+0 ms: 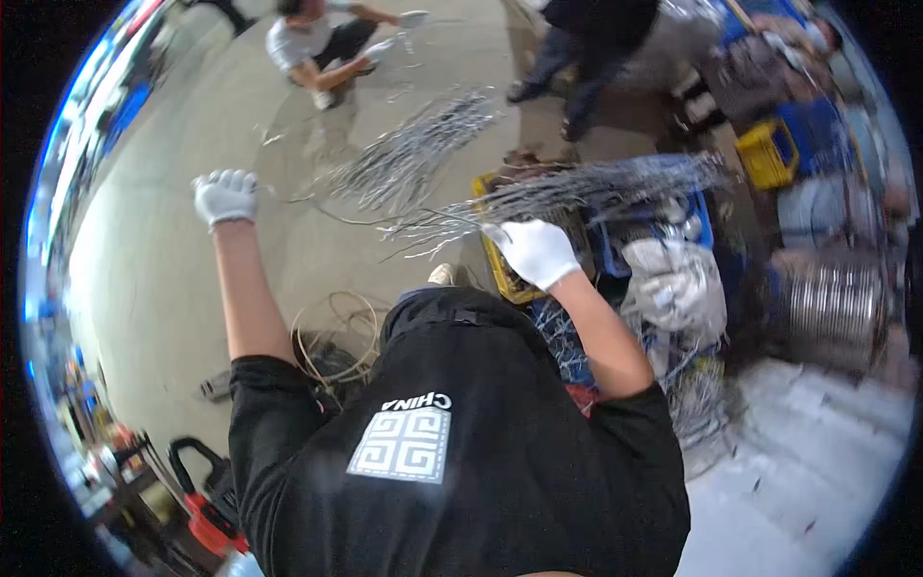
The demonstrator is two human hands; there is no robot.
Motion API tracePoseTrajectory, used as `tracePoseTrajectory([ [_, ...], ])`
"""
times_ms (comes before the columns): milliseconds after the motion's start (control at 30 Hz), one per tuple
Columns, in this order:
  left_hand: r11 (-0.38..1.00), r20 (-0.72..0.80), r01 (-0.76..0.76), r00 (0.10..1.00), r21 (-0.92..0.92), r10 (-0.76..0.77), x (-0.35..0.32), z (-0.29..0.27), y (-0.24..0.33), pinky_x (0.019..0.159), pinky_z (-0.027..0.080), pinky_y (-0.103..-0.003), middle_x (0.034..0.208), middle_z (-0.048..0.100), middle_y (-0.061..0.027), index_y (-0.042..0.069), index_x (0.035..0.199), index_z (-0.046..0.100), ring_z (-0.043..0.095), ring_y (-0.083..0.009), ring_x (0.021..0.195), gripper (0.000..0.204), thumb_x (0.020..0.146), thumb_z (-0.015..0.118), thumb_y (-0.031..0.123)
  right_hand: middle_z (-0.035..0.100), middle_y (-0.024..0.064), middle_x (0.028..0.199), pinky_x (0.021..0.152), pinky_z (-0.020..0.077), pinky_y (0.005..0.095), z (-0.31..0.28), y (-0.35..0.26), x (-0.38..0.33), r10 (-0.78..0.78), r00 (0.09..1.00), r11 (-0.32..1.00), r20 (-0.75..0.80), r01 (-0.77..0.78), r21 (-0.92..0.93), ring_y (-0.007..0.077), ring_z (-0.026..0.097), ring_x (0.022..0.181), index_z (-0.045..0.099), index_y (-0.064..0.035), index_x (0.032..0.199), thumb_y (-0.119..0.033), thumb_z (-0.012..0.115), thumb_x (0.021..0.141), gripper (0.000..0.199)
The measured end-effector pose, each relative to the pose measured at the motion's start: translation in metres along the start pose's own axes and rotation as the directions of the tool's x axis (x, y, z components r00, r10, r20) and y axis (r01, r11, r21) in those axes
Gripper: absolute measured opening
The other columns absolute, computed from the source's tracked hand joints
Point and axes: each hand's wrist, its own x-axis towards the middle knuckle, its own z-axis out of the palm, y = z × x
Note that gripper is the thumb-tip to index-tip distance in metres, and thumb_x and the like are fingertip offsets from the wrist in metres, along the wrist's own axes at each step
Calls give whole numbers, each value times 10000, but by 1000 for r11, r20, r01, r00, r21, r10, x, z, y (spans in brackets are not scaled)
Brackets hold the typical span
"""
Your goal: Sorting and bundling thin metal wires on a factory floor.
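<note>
Both hands wear white gloves. My left hand (227,197) is raised out to the left, its fingers closed in a fist around one end of a thin grey wire (351,221). The wire runs loosely across toward my right hand (540,254), whose fingers are pinched on it; the exact grip is partly hidden. Just beyond my right hand lies a long bundle of grey wires (606,188) across a yellow crate (502,269) and a blue crate (707,226). Another wire bundle (413,149) is spread on the floor ahead.
A white sack (676,288) sits right of my right hand, with a large metal wire spool (835,313) further right. A coiled cable (336,332) lies near my left elbow. One person (308,43) sits on the floor ahead; another person (586,48) stands nearby.
</note>
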Motion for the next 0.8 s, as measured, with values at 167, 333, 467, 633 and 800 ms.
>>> tracePoseTrajectory([
  [167, 994, 542, 78, 833, 81, -109, 36, 15, -7, 586, 278, -411, 647, 440, -46, 169, 633, 413, 366, -243, 648, 331, 859, 312, 388, 656, 89, 722, 563, 460, 407, 30, 6, -21, 132, 965, 987, -229, -148, -55, 347, 600, 627, 652, -150, 825, -563, 244, 904, 586],
  [333, 996, 296, 3, 955, 91, -30, 83, 11, 30, 545, 247, -365, 554, 376, -19, 173, 590, 371, 313, -206, 574, 355, 870, 298, 378, 647, 95, 698, 591, 463, 413, 32, 48, -25, 98, 973, 994, -208, -107, -37, 349, 604, 634, 600, -110, 708, -660, 185, 858, 706],
  [467, 993, 78, -10, 997, 121, 1, 96, 2, 48, 527, 242, -364, 545, 368, -13, 173, 579, 364, 306, -200, 557, 343, 862, 317, 361, 613, 95, 592, 485, 427, 403, 35, 95, -45, 179, 904, 969, -389, -231, -92, 339, 554, 518, 577, -111, 609, -625, 283, 863, 645],
  [633, 931, 26, 35, 999, 362, -47, 95, -5, 51, 516, 282, -364, 561, 418, -22, 168, 582, 416, 354, -203, 546, 316, 846, 366, 335, 607, 86, 573, 470, 421, 395, 15, 101, -39, 131, 918, 954, -373, -220, -205, 336, 543, 497, 565, -113, 570, -622, 292, 864, 648],
  [800, 510, 93, -5, 985, 860, -146, 68, 56, 64, 517, 393, -358, 612, 554, -52, 156, 615, 561, 478, -221, 534, 259, 810, 456, 288, 521, 33, 468, 358, 341, 321, -19, 107, -53, -113, 817, 920, -566, -129, -371, 223, 463, 370, 568, -125, 593, -510, 454, 865, 485],
])
